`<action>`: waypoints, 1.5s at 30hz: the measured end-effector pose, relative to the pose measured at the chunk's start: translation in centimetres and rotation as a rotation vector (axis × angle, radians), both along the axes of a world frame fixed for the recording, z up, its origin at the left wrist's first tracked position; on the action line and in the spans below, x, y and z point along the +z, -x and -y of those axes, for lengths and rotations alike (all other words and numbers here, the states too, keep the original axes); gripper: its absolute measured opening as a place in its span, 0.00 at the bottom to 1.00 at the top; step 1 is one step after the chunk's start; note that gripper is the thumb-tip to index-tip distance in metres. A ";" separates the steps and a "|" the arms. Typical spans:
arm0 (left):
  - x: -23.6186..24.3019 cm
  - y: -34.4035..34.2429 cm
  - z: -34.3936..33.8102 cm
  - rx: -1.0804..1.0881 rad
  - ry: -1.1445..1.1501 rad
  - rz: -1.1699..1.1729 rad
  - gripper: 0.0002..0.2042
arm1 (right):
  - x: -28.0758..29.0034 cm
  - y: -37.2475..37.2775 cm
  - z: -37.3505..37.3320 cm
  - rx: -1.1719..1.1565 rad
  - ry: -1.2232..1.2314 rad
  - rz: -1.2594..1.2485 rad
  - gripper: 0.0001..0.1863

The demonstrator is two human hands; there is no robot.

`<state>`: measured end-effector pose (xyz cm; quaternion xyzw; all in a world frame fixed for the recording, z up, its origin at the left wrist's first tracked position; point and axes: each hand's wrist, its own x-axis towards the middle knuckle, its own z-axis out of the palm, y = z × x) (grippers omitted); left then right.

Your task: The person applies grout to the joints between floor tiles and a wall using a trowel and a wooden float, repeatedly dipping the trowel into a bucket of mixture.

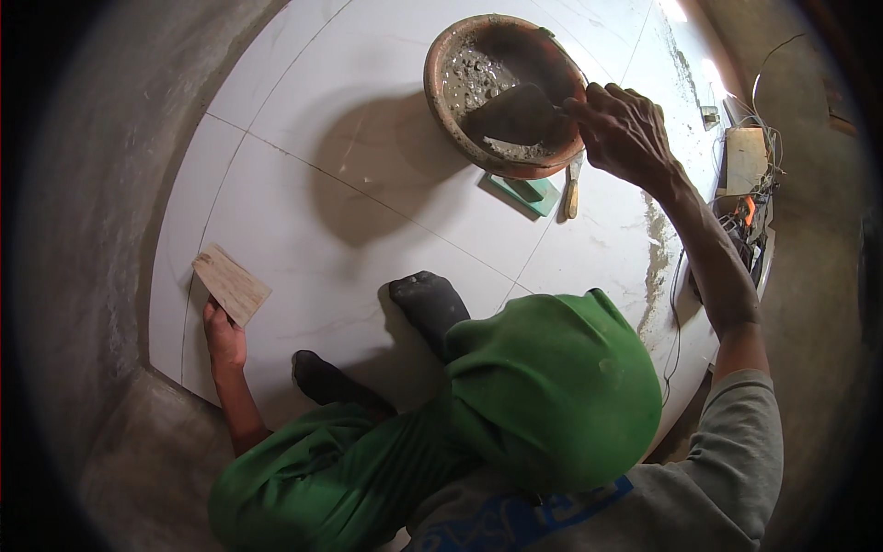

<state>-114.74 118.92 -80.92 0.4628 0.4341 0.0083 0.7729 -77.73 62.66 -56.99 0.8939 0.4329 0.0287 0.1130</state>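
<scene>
My left hand (223, 333) holds a small rectangular tile piece (231, 283), beige with a wood-like grain, low over the white tiled floor (368, 212) at the left. My right hand (625, 131) reaches forward and grips a trowel (515, 115) whose dark blade lies inside a round rust-coloured pan (441, 83) of wet grey mortar. The pan stands on the white tiles at the top centre. My knees in green trousers (552, 386) and two dark-socked feet (428, 304) fill the lower middle.
A green float (538, 193) and a wooden-handled tool (572, 193) lie just beneath the pan. Bare grey cement borders the tiles on the left. At the right edge sit a wooden block (745, 158), cables and small tools. Mortar smears streak the tiles at right.
</scene>
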 end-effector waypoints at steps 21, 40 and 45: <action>0.7 -1.1 1.3 -0.026 -0.022 -0.033 0.22 | 0.5 -0.8 0.3 0.120 -0.096 -0.038 0.17; 0.8 9.4 -2.9 -0.054 -0.242 0.265 0.18 | -0.1 9.2 -32.4 0.530 -0.431 -0.553 0.11; 0.8 15.9 -0.7 0.089 0.220 0.264 0.19 | -5.4 13.8 -45.8 0.815 -0.252 -0.693 0.11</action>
